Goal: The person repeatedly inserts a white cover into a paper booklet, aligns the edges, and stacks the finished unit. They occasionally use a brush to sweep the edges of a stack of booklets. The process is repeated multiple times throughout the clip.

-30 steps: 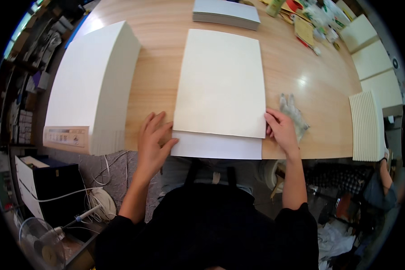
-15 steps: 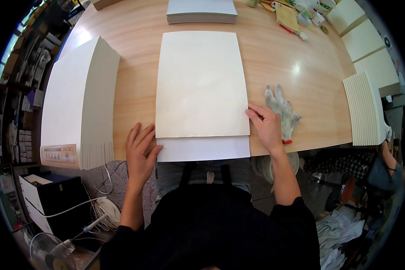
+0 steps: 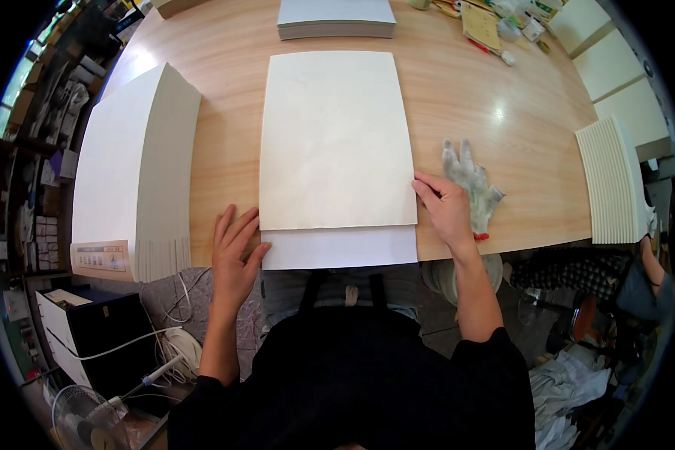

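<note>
In front of me a cream paper sheet point(image 3: 336, 142) lies on the wooden table. A white sheet point(image 3: 341, 248) shows from beneath its near edge and reaches the table's front. My left hand point(image 3: 236, 244) rests beside the sheets' near left corner, fingers apart, with the tips at their left edge. At the right edge of the cream sheet, my right hand point(image 3: 444, 204) has thumb and forefinger pinched together on the paper. Just beyond that hand lies a grey-white work glove point(image 3: 469, 184) with a red cuff.
A tall stack of white paper point(image 3: 116, 172) stands at the left, another stack point(image 3: 336, 21) at the far edge. Cream stacked boards point(image 3: 611, 180) sit at the right. Small tools and packets point(image 3: 484, 26) crowd the far right. A fan point(image 3: 90, 420) stands on the floor lower left.
My right hand stays at the cream sheet's right edge and my left hand at its near left corner. The whole view has shifted very slightly; nothing else visibly differs.
</note>
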The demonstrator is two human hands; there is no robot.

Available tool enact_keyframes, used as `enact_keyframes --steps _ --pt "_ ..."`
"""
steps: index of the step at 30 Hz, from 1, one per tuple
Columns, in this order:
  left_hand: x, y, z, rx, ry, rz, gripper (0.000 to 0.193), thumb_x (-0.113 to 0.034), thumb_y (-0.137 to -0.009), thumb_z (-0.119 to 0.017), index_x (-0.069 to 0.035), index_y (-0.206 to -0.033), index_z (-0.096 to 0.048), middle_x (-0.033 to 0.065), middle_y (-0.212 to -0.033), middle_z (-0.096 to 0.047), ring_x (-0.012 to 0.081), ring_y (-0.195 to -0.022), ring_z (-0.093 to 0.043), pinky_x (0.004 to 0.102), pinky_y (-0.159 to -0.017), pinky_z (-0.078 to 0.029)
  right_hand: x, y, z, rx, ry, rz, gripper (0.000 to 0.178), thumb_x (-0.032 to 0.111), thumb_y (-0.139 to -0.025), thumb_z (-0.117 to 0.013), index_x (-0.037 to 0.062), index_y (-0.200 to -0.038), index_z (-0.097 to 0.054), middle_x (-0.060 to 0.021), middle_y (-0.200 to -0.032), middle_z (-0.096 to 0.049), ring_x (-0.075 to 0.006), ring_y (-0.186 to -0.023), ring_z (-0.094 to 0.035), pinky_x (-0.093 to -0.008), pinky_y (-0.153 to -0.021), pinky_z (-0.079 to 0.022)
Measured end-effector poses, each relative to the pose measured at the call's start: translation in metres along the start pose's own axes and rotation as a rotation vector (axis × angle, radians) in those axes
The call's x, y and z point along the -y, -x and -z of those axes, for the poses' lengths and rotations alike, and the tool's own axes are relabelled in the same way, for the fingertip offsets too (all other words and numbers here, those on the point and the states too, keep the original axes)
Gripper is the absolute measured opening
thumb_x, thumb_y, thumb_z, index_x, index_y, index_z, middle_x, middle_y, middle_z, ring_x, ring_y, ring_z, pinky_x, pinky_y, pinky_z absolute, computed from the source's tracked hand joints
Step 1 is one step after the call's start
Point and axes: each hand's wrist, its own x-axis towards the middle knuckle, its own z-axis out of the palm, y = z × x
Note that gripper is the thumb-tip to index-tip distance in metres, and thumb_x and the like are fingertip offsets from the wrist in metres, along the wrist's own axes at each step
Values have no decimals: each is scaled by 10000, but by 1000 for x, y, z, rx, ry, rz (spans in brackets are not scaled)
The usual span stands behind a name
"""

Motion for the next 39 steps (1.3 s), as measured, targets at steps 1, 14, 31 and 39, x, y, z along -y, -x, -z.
enact_keyframes --steps 1,14,31,39 --pt "-1 0 0 -1 5 2 476 -45 -831 -825 -18 -1296 -725 108 -1439 -673 396 -1498 -442 529 -1263 -301 2 1 0 -4 8 7 275 211 -974 -756 25 -1174 -783 -150 -935 -790 -188 -763 -713 -311 -712 -533" --pt "-27 -21 10 44 163 88 666 -130 -810 -869 -21 -1413 -608 148 -1507 -595 378 -1485 -457 515 -1235 -353 24 28 15 -91 -46 -56 272 156 -1047 -639 -12 -1245 -722 -126 -936 -734 -213 -795 -692 -322 -741 -538" --pt "-79 -64 3 436 -75 -395 899 -245 -772 -901 -73 -1550 -485 171 -1613 -463 407 -1452 -466 490 -1184 -419 43 85 25 257 381 422 778 278 -764 -923 157 -1474 -627 -177 -1668 -367 -423 -1572 -271 -514 -1241 -298" --pt "-19 -89 12 387 144 -179 334 -215 -825 -865 -38 -1056 -702 150 -1382 -607 343 -1298 -563 423 -1081 -478 31 22 -5 192 124 337 267 157 -825 -876 52 -1008 -714 -111 -1272 -669 -425 -1439 -462 -479 -1143 -445"
